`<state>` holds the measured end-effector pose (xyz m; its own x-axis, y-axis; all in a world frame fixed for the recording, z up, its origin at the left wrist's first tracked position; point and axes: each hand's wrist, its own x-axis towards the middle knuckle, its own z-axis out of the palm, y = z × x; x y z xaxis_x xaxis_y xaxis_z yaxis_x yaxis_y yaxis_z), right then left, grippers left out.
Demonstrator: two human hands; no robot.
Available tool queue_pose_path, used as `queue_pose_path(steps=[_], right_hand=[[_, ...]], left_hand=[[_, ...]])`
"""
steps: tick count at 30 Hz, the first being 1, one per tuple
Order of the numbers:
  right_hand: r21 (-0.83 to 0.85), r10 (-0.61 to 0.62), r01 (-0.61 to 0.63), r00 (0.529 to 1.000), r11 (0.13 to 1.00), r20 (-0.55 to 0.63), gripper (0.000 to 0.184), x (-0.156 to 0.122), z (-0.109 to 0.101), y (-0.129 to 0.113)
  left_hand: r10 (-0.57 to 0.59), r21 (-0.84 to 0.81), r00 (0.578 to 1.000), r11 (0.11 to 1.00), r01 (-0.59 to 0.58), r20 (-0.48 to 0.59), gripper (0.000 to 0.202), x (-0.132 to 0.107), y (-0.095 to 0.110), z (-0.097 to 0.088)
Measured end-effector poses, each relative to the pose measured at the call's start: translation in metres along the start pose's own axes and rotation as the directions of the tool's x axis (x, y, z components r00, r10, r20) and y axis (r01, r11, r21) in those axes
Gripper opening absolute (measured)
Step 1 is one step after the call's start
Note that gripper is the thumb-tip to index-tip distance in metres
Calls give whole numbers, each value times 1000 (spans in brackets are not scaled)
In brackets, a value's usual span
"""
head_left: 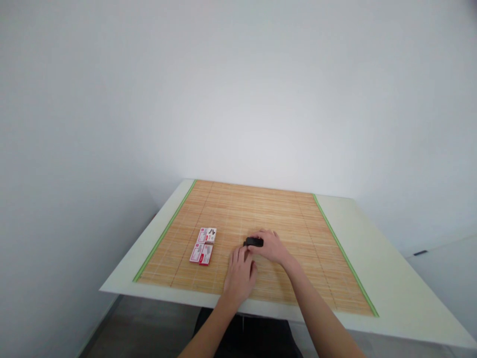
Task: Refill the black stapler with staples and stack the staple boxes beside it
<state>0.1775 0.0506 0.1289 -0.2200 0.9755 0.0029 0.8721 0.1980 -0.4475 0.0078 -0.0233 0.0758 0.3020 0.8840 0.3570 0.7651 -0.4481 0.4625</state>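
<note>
A small black stapler (254,242) lies on the bamboo mat (257,209) in front of me. My right hand (271,245) is closed around it from the right, thumb on the near side and fingers over the far side. Just to the left, my left hand (239,272) rests palm down on the mat, its fingers stretched out toward the stapler's left end. Whether those fingertips touch the stapler I cannot tell. Left of my hands, several small red-and-white staple boxes (205,254) sit close together on the mat.
Under the mat is a white table (167,292), its near edge close to my body. Green edging (346,256) runs along both sides of the mat. A plain wall (261,99) rises behind the table, and a small dark item (420,253) is on the wall at right.
</note>
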Motion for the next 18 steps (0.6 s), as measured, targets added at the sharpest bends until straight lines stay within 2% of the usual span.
queue_pose_path(steps=[4, 8, 11, 13, 14, 18], right_hand=[[22, 8, -7, 997, 1000, -71, 27, 9, 14, -21], [50, 27, -18, 983, 999, -182, 19, 5, 3, -19], [138, 70, -33, 959, 990, -275, 25, -12, -19, 6], [358, 213, -83, 915, 930, -342, 29, -28, -31, 30], [399, 264, -113, 900, 910, -348, 33, -36, -35, 42], [498, 383, -174, 852, 850, -356, 47, -67, -36, 73]], left_hand=[[-9, 2, 1000, 1000, 9, -12, 38, 0, 0, 0], [-21, 2, 1000, 1000, 21, 14, 43, 1, 0, 0], [-30, 8, 999, 1000, 30, 28, 51, 1, -1, 1], [-32, 4, 999, 999, 32, 29, 53, 1, -2, 2], [-32, 0, 999, 999, 32, 25, 54, 1, -2, 2], [-29, -13, 999, 999, 29, 13, 56, 0, -4, 5]])
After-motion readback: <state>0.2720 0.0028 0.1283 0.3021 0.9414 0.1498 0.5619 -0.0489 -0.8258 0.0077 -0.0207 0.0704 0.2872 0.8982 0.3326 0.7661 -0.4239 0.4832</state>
